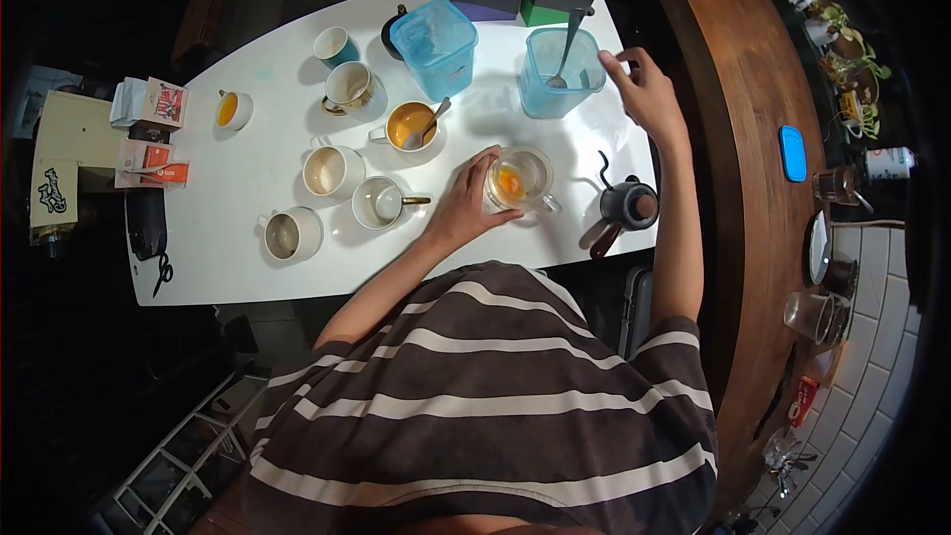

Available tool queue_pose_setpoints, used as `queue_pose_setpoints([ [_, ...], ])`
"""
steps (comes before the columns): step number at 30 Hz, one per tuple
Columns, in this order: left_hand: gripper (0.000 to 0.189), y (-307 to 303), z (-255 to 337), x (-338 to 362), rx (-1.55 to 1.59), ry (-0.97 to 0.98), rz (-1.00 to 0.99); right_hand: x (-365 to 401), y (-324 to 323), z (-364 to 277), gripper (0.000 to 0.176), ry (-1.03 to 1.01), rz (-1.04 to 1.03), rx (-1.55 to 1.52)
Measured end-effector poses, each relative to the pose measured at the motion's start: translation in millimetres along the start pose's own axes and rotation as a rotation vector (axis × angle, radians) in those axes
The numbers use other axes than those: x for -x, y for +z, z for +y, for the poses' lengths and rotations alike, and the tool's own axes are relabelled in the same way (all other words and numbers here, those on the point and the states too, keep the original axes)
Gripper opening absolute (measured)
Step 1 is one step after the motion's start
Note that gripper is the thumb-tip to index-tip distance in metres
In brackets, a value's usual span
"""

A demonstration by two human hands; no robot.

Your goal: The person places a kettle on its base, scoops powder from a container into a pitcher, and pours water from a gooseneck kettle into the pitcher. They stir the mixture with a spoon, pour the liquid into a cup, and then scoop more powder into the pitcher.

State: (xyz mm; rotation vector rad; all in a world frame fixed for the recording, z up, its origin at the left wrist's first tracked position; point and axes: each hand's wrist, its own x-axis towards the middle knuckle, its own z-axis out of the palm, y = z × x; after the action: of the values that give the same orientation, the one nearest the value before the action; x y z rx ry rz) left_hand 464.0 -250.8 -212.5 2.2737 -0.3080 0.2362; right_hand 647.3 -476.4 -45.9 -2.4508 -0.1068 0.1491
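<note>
While the left hand point(461, 208) braces it, the glass jug point(535, 163): near the white table's point(213, 277) front edge, right of the middle, orange contents point(510, 182) showing inside.
Left hand: fingers and thumb wrapped around the jug's left side; a level, steady grip should guard the contents against spilling.
Right hand point(651, 104): at the right corner of the nearby blue tub's point(548, 105) rim, fingers partly curled; I cannot tell whether they touch or pinch it.
Blue tub: toward the table's right edge; a secure hold would help prevent skidding.
Spoon point(572, 43): leaning inside the tub, handle above the far rim; any tilt of the tub should be gentle, lest it swing out.
Kettle point(630, 206): by the right edge, beside the right forearm; best to swing clear of its spout.
</note>
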Motion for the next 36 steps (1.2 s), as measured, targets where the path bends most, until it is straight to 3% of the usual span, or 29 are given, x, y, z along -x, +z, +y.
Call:
queue_pose_setpoints([
  [1, 0.106, -1, 1, 0, -0.013, -0.011, -0.004, 11, -7, 0, 0.068, -0.034, 0.050, 0.020],
  [5, 0.103, -2, 3, -1, -0.044, -0.014, -0.002, 85, -32, -3, 0.051, -0.044, 0.189, -0.002],
  [8, 0.100, 2, -1, 0, -0.048, -0.006, 0.024, 145, -36, 26, 0.054, 0.057, 0.140, -0.016],
  [10, 0.099, 2, 1, -1, -0.034, -0.017, 0.016, 177, -39, 43, 0.060, 0.362, -0.111, 0.043],
  [12, 0.099, 1, 2, -2, -0.038, -0.021, 0.009, 195, -28, 79, 0.062, 0.551, -0.257, -0.165],
  [15, 0.100, 2, 3, -1, -0.062, -0.017, 0.003, 216, 25, 150, 0.068, 0.573, -0.353, -0.652],
  [18, 0.100, 2, 4, -1, -0.073, -0.013, -0.003, 217, 52, 129, 0.073, 0.629, -0.306, -1.149],
  [24, 0.101, 6, 2, 1, -0.048, -0.033, -0.004, 207, 81, 116, 0.067, 0.513, -0.166, -1.544],
  [28, 0.101, 3, 5, -1, -0.035, -0.065, -0.019, 206, 79, 108, 0.061, 0.574, -0.158, -1.657],
  [36, 0.104, 2, 2, -1, -0.051, -0.019, -0.018, 200, 59, 110, 0.069, 0.810, -0.067, -1.316],
])
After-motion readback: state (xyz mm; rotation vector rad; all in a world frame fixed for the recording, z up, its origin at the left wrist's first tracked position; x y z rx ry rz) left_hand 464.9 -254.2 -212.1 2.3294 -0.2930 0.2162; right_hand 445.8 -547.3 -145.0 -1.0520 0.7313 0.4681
